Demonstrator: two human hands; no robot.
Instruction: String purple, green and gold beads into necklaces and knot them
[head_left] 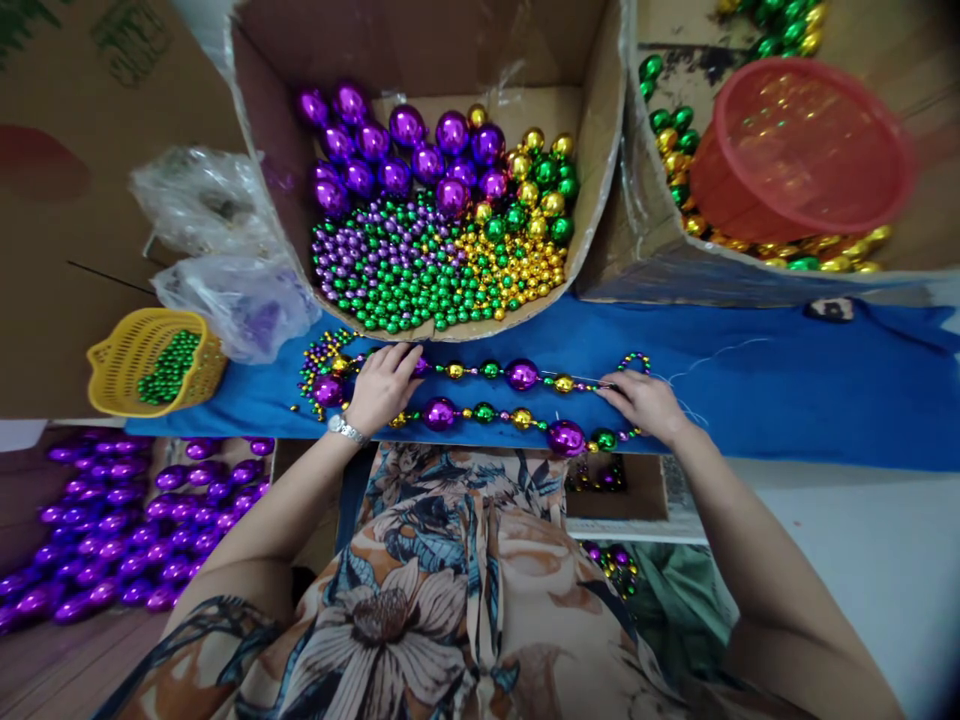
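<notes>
A bead necklace [522,375] of purple, gold and green beads lies in two rows across the blue cloth [750,390]. My left hand [386,388], with a watch on its wrist, is closed over the left part of the upper row, its fingertips at a purple bead. Farther right, my right hand [643,402] pinches the strand near the end of that row. A thin pale line runs along the strand toward these fingers; whether it is thread or a needle I cannot tell. Small beads [319,365] bunch up left of my left hand.
Behind the cloth stands a cardboard box [600,200] of sorted beads. A red tub [795,150] sits in another bead box at right. At left are a yellow basket [112,365] with green beads and plastic bags [232,300]. Purple beads [112,530] lie below.
</notes>
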